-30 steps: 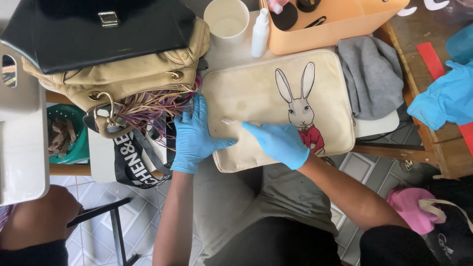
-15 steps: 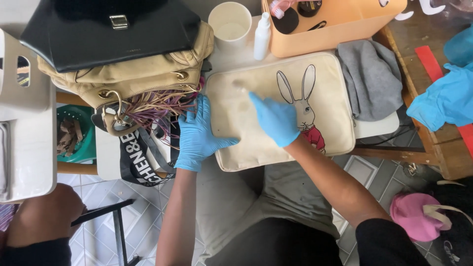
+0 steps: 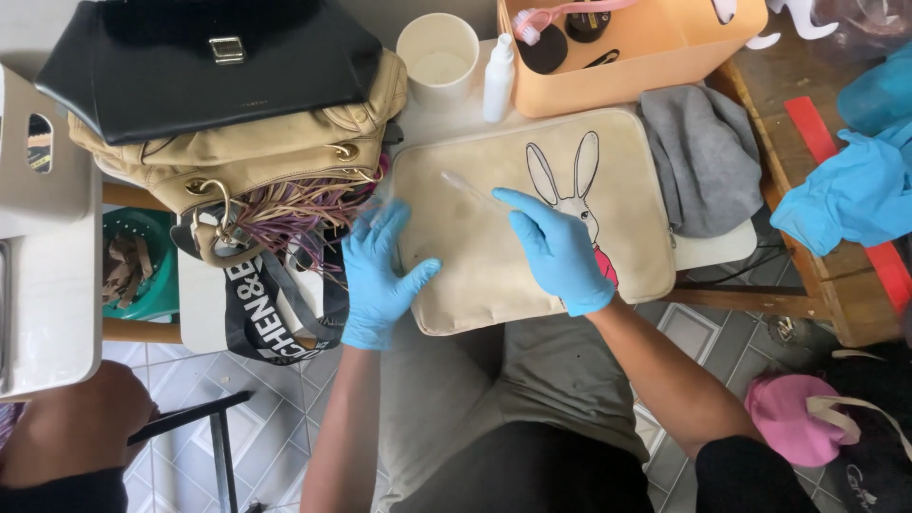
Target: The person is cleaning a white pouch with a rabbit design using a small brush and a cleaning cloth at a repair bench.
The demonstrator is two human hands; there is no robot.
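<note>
both flat: left hand [image 3: 378, 275] and right hand [image 3: 560, 249] on cream pouch [image 3: 475, 256]

Head view, daylit workspace. Grey tiled floor [image 3: 708, 328] with pale grout lines below a white table [image 3: 717, 249]. A wooden bench [image 3: 807, 204] stands at the right edge, carrying a red strip [image 3: 826, 142]. A white chair [image 3: 47, 275] sits at left, beside a green basket [image 3: 142, 271] and a dark metal frame [image 3: 214, 427].

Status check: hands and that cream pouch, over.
Left hand flat on the cream pouch edge. Right hand holds a thin clear stick against it. Tan bag crowds the left side.
</note>
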